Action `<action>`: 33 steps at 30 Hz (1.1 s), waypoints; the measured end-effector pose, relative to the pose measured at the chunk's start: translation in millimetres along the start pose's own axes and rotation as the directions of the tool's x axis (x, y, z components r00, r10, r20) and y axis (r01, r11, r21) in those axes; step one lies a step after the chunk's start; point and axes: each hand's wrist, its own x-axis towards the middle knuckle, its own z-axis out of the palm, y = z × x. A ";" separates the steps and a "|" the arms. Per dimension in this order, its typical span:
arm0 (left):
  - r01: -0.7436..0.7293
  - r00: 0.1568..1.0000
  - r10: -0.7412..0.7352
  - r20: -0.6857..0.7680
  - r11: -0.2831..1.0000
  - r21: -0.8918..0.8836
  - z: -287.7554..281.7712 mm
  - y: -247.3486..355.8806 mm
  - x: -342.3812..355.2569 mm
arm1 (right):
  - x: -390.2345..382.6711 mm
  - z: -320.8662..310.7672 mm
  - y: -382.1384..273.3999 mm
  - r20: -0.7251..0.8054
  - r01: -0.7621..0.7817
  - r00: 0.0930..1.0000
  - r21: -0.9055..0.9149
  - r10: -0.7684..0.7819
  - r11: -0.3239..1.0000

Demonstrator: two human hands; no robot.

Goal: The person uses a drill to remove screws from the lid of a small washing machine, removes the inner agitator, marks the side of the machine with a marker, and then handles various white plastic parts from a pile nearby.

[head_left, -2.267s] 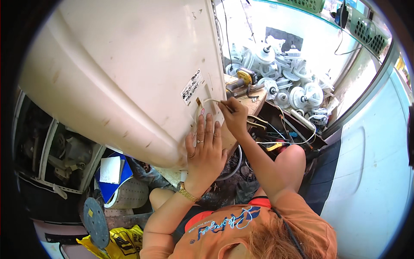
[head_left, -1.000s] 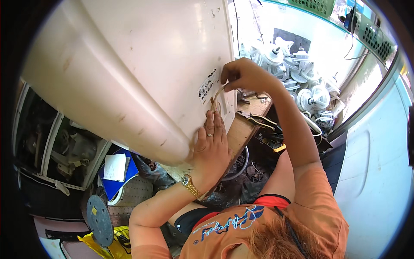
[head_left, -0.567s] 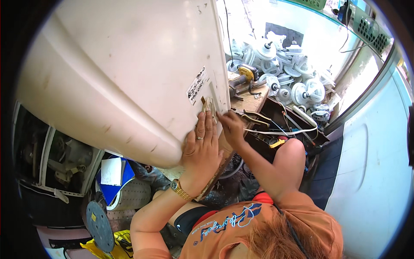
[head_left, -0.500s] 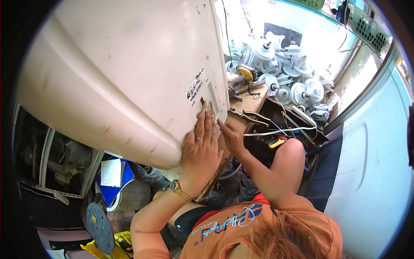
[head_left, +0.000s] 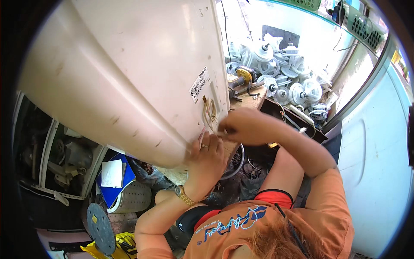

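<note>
A large off-white appliance casing (head_left: 129,86) leans across the left and middle of the view. From a slot in its panel hangs a looped beige cord (head_left: 210,110), under a white label (head_left: 199,84). My left hand (head_left: 206,157), with a gold watch at the wrist, is against the lower panel, its fingers bent together on the cord's lower part; they are slightly blurred. Just to its right, my right hand (head_left: 241,126) is closed, thumb and fingers pinching the cord. Its exact grip is partly hidden by the curled fingers.
A yellow-black power drill (head_left: 243,75) lies on a wooden board (head_left: 250,101). Behind it are piled several clear plastic gear parts (head_left: 297,82). A pale blue panel (head_left: 375,142) stands at right. At lower left are a blue folder (head_left: 114,190) and a grey disc (head_left: 101,228).
My left hand has slid down from lying flat over the cord, exposing its loops. My right forearm has swung up, bringing that hand closer to the left; the pliers are now hidden behind it.
</note>
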 end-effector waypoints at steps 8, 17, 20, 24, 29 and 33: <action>0.124 0.990 -0.122 -0.074 0.992 0.033 -10.2 -4.4 18.8 | 65.6 -32.7 17.3 -0.449 0.062 0.891 -0.021 -0.065 0.998; 0.130 0.991 -0.104 -0.078 0.832 0.539 8.4 -14.5 26.3 | 88.5 45.8 121.1 -0.442 0.220 0.861 0.770 0.253 0.599; 0.134 0.990 -0.090 -0.106 0.824 0.550 12.8 -16.8 25.9 | 77.7 124.4 154.8 -0.544 0.349 0.726 0.819 0.420 0.456; 0.078 0.995 -0.031 -0.091 0.815 0.574 10.9 -18.4 28.6 | 69.2 210.7 158.6 -0.612 0.415 0.549 0.791 0.569 0.449; 0.008 0.998 0.021 -0.053 0.869 0.495 10.2 -32.5 19.2 | 58.8 228.6 90.5 -0.752 0.124 0.510 0.544 0.417 0.830; -0.031 0.995 0.075 -0.072 0.876 0.481 2.0 -35.7 12.6 | 21.8 146.0 39.8 -0.564 -0.059 0.785 0.344 0.256 0.937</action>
